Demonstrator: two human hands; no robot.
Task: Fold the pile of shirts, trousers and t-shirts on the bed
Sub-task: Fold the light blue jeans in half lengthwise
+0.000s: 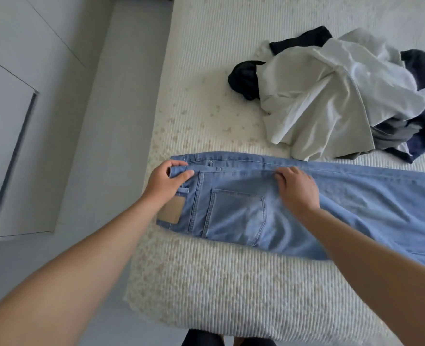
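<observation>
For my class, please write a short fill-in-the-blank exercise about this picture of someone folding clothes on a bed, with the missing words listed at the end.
1. The jeans laid flat on the bed are light ____ in colour.
2. The left hand pinches the jeans at the ____.
3. The pile of unfolded clothes lies ____ the jeans, farther from the person.
4. The right hand rests on the ____.

Missing words: blue; waistband; beyond; jeans
</observation>
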